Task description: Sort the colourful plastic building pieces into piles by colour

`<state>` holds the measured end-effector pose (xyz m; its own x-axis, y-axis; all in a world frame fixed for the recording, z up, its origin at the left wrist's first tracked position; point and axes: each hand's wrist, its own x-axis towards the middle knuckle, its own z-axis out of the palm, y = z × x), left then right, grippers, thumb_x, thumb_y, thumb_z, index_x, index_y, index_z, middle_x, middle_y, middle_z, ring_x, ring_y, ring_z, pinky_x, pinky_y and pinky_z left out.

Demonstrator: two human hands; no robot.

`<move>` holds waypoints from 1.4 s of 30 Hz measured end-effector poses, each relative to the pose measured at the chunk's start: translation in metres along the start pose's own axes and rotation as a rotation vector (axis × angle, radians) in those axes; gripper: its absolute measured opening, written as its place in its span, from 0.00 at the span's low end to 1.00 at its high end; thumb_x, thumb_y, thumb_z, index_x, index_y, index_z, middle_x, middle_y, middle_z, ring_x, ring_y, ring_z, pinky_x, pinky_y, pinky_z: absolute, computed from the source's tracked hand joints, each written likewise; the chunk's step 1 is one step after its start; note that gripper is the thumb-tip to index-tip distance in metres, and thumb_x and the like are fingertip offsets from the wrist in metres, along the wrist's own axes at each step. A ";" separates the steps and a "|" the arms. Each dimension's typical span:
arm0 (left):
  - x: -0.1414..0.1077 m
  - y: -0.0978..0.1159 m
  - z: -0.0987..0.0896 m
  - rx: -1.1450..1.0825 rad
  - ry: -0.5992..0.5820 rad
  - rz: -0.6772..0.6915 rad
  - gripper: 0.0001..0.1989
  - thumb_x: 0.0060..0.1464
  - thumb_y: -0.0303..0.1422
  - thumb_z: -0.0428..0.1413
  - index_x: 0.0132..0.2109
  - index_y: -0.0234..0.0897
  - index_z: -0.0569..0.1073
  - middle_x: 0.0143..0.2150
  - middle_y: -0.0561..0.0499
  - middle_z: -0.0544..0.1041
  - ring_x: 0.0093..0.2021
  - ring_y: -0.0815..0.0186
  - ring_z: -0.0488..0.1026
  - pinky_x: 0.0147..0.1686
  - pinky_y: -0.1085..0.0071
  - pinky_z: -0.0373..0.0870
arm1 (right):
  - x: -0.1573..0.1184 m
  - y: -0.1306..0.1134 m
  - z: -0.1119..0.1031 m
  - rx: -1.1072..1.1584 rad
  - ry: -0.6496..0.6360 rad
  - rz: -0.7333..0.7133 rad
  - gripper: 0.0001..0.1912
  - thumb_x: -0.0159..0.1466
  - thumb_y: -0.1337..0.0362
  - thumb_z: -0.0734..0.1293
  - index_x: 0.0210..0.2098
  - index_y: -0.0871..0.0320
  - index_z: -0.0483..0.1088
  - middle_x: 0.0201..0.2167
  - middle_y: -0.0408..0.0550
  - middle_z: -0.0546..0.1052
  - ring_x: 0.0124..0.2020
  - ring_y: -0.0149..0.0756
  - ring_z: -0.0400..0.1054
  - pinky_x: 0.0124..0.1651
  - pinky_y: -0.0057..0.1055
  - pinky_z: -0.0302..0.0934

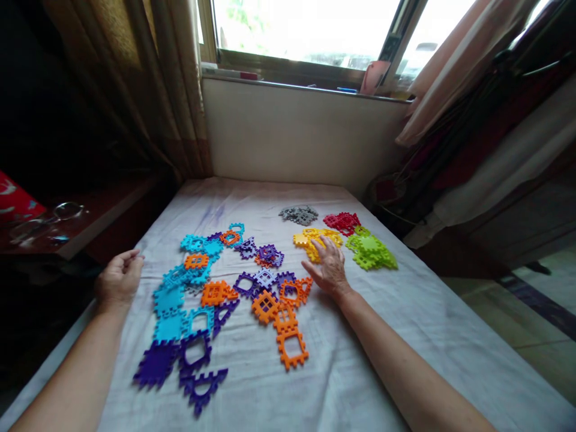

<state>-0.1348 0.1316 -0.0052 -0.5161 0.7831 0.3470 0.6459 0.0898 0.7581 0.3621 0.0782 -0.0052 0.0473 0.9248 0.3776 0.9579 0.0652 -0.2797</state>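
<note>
My right hand (pixel 328 265) reaches over the yellow interlocking plastic tiles (pixel 310 240), fingers apart, fingertips at the near side of that pile. At the left edge of the cloth rests my left hand (pixel 117 277), its fingers curled in and no tile showing in it. Nearest to it are light blue tiles (pixel 170 300) spread in a loose column. Dark purple tiles (pixel 155 363) lie below these, some square and some triangular. Orange tiles (pixel 285 318) are scattered in the middle, among purple ones (pixel 269 254) and a pale lilac window tile (pixel 264 276).
Beyond my right hand sit a grey pile (pixel 299 214), a red pile (pixel 342 223) and a lime green pile (pixel 369 249). A white cloth (pixel 360 360) covers the table. A curtain (pixel 175 108) hangs at left, clothes (pixel 495 150) at right, and a window stands behind.
</note>
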 end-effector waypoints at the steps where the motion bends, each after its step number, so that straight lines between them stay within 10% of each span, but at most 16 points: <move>1: -0.001 0.003 -0.001 0.019 -0.025 -0.032 0.24 0.48 0.44 0.53 0.48 0.35 0.75 0.39 0.43 0.80 0.41 0.55 0.77 0.45 0.59 0.74 | -0.013 -0.006 -0.005 0.031 -0.049 -0.077 0.35 0.63 0.46 0.64 0.65 0.55 0.62 0.69 0.59 0.58 0.70 0.53 0.48 0.68 0.54 0.42; 9: -0.017 0.020 -0.018 0.005 -0.367 0.022 0.35 0.44 0.48 0.58 0.57 0.32 0.71 0.58 0.36 0.75 0.57 0.50 0.73 0.57 0.58 0.68 | -0.094 -0.044 -0.044 0.125 -0.465 -0.394 0.54 0.50 0.32 0.70 0.69 0.49 0.57 0.72 0.62 0.49 0.72 0.63 0.42 0.67 0.64 0.40; 14: -0.077 0.013 -0.055 0.304 -0.703 0.434 0.54 0.41 0.60 0.58 0.69 0.34 0.58 0.72 0.33 0.54 0.72 0.44 0.51 0.66 0.51 0.55 | -0.095 -0.060 -0.044 0.072 -0.491 -0.338 0.52 0.52 0.36 0.71 0.69 0.50 0.56 0.72 0.64 0.51 0.71 0.62 0.44 0.66 0.65 0.41; 18: -0.132 0.030 -0.069 0.564 -0.838 0.474 0.58 0.39 0.60 0.60 0.72 0.42 0.51 0.75 0.35 0.43 0.74 0.41 0.41 0.67 0.41 0.44 | -0.082 -0.089 -0.033 0.055 -0.496 -0.293 0.49 0.54 0.39 0.71 0.69 0.50 0.56 0.72 0.63 0.50 0.72 0.61 0.43 0.67 0.63 0.41; 27: -0.172 0.096 -0.014 0.479 -0.682 0.335 0.52 0.45 0.62 0.56 0.72 0.43 0.52 0.75 0.38 0.44 0.74 0.41 0.39 0.67 0.40 0.41 | -0.080 -0.102 0.003 0.356 -0.114 -0.115 0.32 0.62 0.47 0.68 0.61 0.53 0.68 0.64 0.59 0.66 0.66 0.51 0.59 0.66 0.52 0.52; 32: -0.143 0.115 0.005 -0.008 -0.275 0.216 0.39 0.55 0.57 0.51 0.65 0.37 0.65 0.69 0.34 0.62 0.70 0.44 0.55 0.65 0.42 0.52 | -0.076 -0.078 0.014 0.655 0.114 0.130 0.23 0.67 0.51 0.60 0.51 0.58 0.75 0.52 0.57 0.77 0.55 0.43 0.71 0.59 0.42 0.64; 36: -0.116 0.151 -0.004 -0.317 -0.078 0.265 0.31 0.63 0.51 0.46 0.64 0.35 0.65 0.62 0.39 0.71 0.64 0.55 0.66 0.64 0.57 0.61 | -0.078 -0.079 0.015 0.731 0.153 0.110 0.19 0.66 0.53 0.60 0.47 0.55 0.76 0.49 0.53 0.79 0.54 0.41 0.71 0.60 0.40 0.63; 42: -0.104 0.211 -0.050 -0.377 0.110 0.727 0.29 0.61 0.43 0.55 0.66 0.41 0.62 0.68 0.47 0.65 0.70 0.59 0.58 0.70 0.56 0.50 | -0.082 -0.084 0.010 0.756 0.161 0.078 0.16 0.66 0.55 0.62 0.44 0.54 0.76 0.47 0.51 0.80 0.51 0.39 0.73 0.58 0.39 0.65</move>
<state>0.0270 0.0381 0.1461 -0.1072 0.4994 0.8597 0.6179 -0.6439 0.4512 0.2752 0.0003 -0.0213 0.2025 0.8750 0.4397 0.4996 0.2939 -0.8149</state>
